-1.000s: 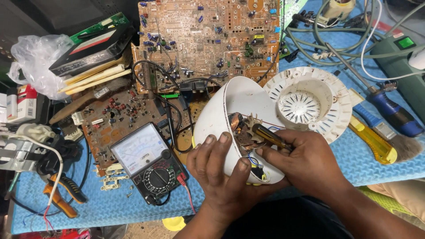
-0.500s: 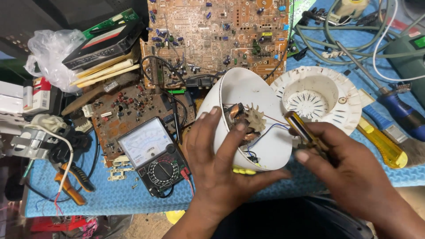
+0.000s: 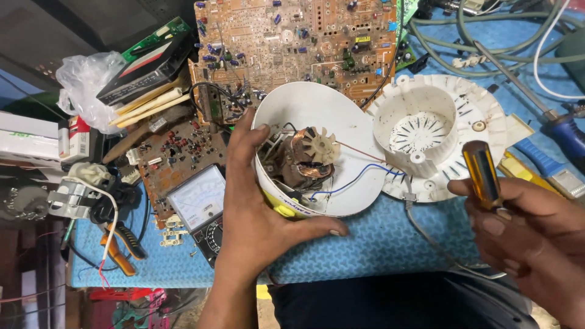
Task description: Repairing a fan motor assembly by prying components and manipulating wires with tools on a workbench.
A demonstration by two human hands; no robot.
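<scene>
The left hand (image 3: 262,213) grips the white housing (image 3: 317,152) on the blue mat (image 3: 378,244), its motor (image 3: 301,161) exposed. The right hand (image 3: 530,225) is closed around a yellow-handled screwdriver (image 3: 481,173). I think the 2 thin wires (image 3: 359,170) could snap if the housing tilts.

- On your far left, a white carton (image 3: 24,137) lies flat at the bench edge.
- Just right of it stands a small red-and-white box (image 3: 76,137).
- Above that, a crumpled clear plastic bag (image 3: 85,85) sits beside a black box with a green edge and a red-and-white label (image 3: 149,61).
- Near your left wrist, the analogue meter's pale dial face (image 3: 198,198).
- A yellow label (image 3: 286,210) on the white housing's rim.
</scene>
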